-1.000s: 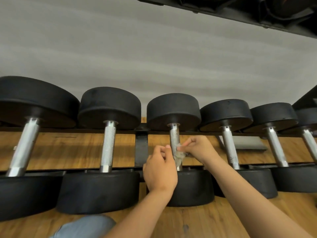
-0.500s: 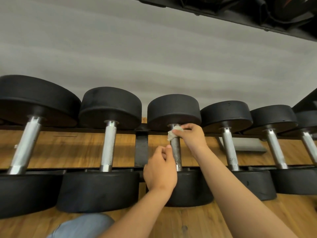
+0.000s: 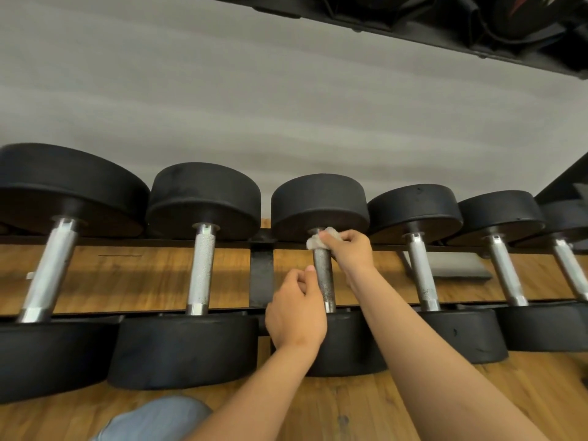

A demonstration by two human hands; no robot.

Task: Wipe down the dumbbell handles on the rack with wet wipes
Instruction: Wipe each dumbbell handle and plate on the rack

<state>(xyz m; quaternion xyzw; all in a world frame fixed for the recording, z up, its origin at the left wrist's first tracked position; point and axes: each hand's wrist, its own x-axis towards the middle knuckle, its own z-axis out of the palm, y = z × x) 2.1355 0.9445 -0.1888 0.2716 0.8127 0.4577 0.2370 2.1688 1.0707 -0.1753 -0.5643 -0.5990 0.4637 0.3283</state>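
Fingers point(image 3: 341, 239) of the right hand point(image 3: 351, 253) close around a crumpled wet wipe point(image 3: 318, 240), pressing it to the top of the handle point(image 3: 324, 278) of the third dumbbell from the left, just under its far black head point(image 3: 319, 202), as a person works along a low rack point(image 3: 261, 275) above a wooden floor point(image 3: 350, 409). The left hand point(image 3: 296, 313) hovers beside the same bar with its fingers curled in and nothing visibly held. Its thumb tip lies at the bar's left side, though whether it presses there cannot be told. The bar looks darker and duller than the bright handles of its neighbours to the left point(image 3: 202, 268) and right point(image 3: 421, 272). The step in hand appears to be the wiping of this one handle, with the wipe at the far end of its stroke and most of the bar bare below it. The next move probably calls for drawing the wipe back down the knurled bar toward the near head point(image 3: 346, 342), with the fingers wrapped well round so the underside is reached too, before shifting along to another handle. A grey wall point(image 3: 222, 90) rises behind the rack, and a knee in pale blue cloth point(image 3: 152, 418) shows at the bottom edge.
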